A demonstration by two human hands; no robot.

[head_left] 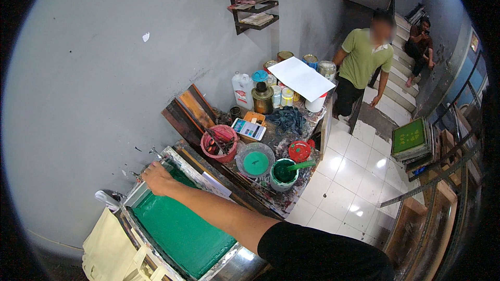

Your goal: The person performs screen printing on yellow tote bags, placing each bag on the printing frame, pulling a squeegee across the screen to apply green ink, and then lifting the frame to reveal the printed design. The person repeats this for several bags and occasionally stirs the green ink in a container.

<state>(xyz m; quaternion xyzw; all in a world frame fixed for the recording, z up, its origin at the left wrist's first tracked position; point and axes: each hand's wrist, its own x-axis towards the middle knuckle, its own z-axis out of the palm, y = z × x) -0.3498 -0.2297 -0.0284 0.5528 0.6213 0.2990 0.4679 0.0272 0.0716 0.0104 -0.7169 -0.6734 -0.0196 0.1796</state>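
Right hand (pixel 158 178): at the far end of a screen-printing frame (pixel 214 266), arm reaching across it from the lower right. Fingers bent over the end, by a pale bar (pixel 136 193) lying crosswise just inside the rim. Hand looks curled and in contact there; fingertips hidden, so cannot tell whether it is closed round the bar, round the frame's edge, or merely resting. Left hand: out of view.

Frame: lower left of view, beside the grey wall, lying roughly flat with its long side running away from the wearer. Inside, green ink (pixel 177 231) coats most of the visible mesh; smooth and even over the middle, darker toward the far right corner. Rim pale, stained. Forearm covers part of the right side.

Left of frame: cream fabric pieces (pixel 112 244), overlapping, edges hanging.

Right of frame, on a stained worktable: pink bucket (pixel 221 157) containing tools; grey bowl (pixel 255 147) with lighter green ink; white tub (pixel 278 184) with dark green ink, green spatula (pixel 302 165) leaning out over its rim; red lid (pixel 299 151) just behind the tub; phone (pixel 249 129), screen lit.

Beyond the table: a person in a light green shirt (pixel 364 52), standing.
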